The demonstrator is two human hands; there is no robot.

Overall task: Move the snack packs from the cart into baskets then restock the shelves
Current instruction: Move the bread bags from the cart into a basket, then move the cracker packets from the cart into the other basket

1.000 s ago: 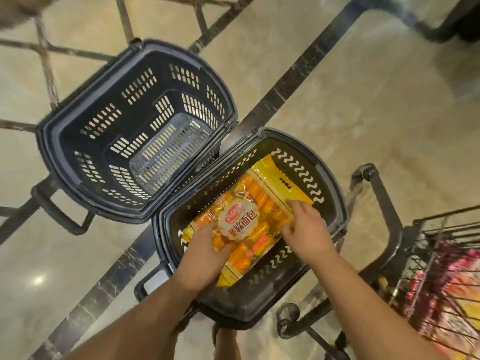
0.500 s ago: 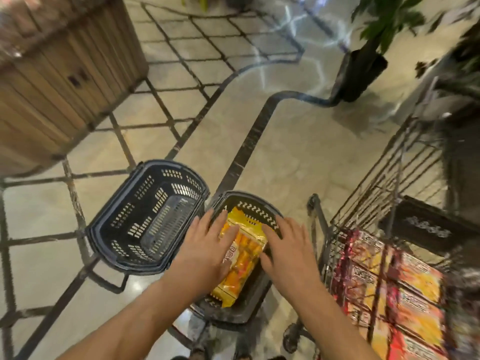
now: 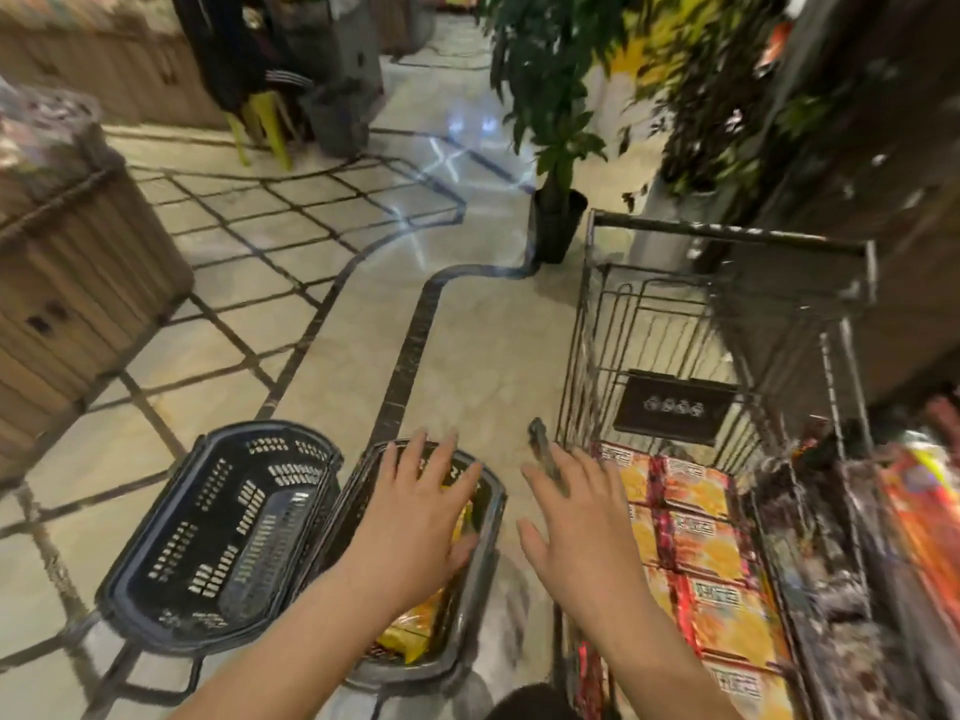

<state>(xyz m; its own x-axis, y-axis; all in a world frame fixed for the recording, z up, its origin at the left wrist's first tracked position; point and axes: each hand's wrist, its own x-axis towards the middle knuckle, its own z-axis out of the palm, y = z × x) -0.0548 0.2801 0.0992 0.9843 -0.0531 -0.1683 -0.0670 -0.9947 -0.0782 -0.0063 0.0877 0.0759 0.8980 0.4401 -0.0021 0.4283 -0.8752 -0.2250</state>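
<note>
The snack packs (image 3: 691,543) lie in stacked rows in the wire cart (image 3: 727,235) on your right, orange and red wrappers face up. Their print is too blurred to read. One yellow-orange pack (image 3: 413,623) lies in the right-hand basket (image 3: 497,517) on the floor and shows below your left wrist and past your thumb.

Your left hand (image 3: 421,517) hovers over that basket, palm down, grip apart, fingers spread and holding nothing. You cannot tell from this view whether it touches the pack. Your right hand (image 3: 576,517) is also palm down, grip apart and fingers spread, over the gap between the basket and the cart. Its fingertips cross in front of a dark bar of the cart's frame.

The left-hand basket (image 3: 218,532), dark plastic with slotted walls, sits just beside the first, their rims close together.

Around them is the pale tiled floor (image 3: 467,345) with dark lines. A potted plant (image 3: 558,226) stands ahead of the cart, and a wooden display stand (image 3: 78,293) is at the far left.
</note>
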